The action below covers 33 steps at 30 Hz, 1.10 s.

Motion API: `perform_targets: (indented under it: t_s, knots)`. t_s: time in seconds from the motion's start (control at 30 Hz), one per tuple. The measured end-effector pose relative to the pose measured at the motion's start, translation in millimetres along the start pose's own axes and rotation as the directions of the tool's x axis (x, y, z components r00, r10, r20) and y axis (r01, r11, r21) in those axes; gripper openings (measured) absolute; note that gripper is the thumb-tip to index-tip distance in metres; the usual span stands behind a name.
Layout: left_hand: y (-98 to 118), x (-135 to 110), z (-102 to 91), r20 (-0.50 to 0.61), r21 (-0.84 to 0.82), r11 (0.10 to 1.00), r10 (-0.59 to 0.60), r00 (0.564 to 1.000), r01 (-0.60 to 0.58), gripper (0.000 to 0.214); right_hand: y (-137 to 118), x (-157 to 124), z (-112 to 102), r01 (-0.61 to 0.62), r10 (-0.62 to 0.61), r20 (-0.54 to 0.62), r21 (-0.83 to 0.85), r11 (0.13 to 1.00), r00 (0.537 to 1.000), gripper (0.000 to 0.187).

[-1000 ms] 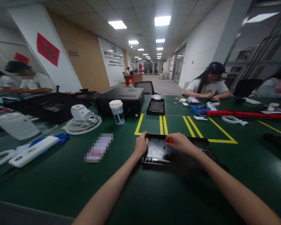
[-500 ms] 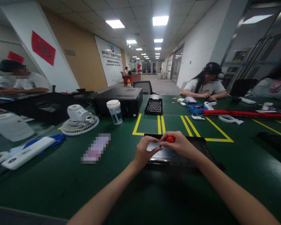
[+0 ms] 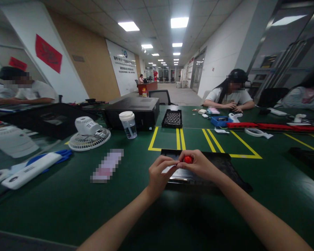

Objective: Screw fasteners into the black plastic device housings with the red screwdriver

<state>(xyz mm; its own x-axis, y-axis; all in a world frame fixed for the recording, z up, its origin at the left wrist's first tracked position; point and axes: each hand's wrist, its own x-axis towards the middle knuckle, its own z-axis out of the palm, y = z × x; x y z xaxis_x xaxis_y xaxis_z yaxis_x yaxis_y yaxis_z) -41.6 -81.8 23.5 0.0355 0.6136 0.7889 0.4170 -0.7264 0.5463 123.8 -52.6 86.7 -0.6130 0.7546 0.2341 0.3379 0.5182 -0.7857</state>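
Note:
My right hand (image 3: 199, 164) is closed around a small, round, shiny red object (image 3: 188, 159), whose kind I cannot make out. My left hand (image 3: 158, 174) is closed in a pinch, its fingertips meeting those of the right hand; whatever lies between them is hidden. Both hands are held over a flat black casing (image 3: 217, 162) lying on the table. A silvery plate (image 3: 181, 174) shows on the casing just below my fingers, partly covered by them.
On the green table (image 3: 115, 216) are a white fan (image 3: 90, 134), a lidded cup (image 3: 128, 125), a black computer case (image 3: 136, 109) and a black tray of small round pieces (image 3: 172, 118). A blurred-out flat item (image 3: 107, 165) lies left. Co-workers sit across on both sides.
Both hands have dropped slightly, the left moving a little left. My left thumb and fingers have closed together, and the small dark spot between the hands is no longer distinct.

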Motion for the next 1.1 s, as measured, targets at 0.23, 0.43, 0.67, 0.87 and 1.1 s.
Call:
perform_targets:
  t_s: [0.23,0.43,0.67,0.87,1.1]
  knots:
    - [-4,2,3.3,0.119,-0.214,0.899,-0.364,0.924,0.382,0.015,2,1,-16,-0.044,0.038,-0.159,-0.036,0.998,0.987,0.024]
    - [-12,2,9.3,0.278,-0.333,0.759,-0.488,0.827,0.560,0.021,-12,-16,-55,0.197,0.053,-0.540,0.393,0.898,0.840,0.023]
    - [-14,-2,12.7,0.410,-0.401,0.648,-0.506,0.759,0.648,0.022,-39,-40,-84,0.576,-0.020,-0.705,0.562,0.593,0.709,0.025]
    - [-10,-1,11.9,0.494,-0.423,0.550,-0.527,0.692,0.721,0.021,-47,-46,-78,0.617,-0.067,-0.712,0.553,0.560,0.699,0.023]
    - [-5,-1,13.5,0.550,-0.444,0.500,-0.503,0.667,0.744,0.019,-52,-43,-69,0.594,-0.063,-0.698,0.554,0.584,0.713,0.027]
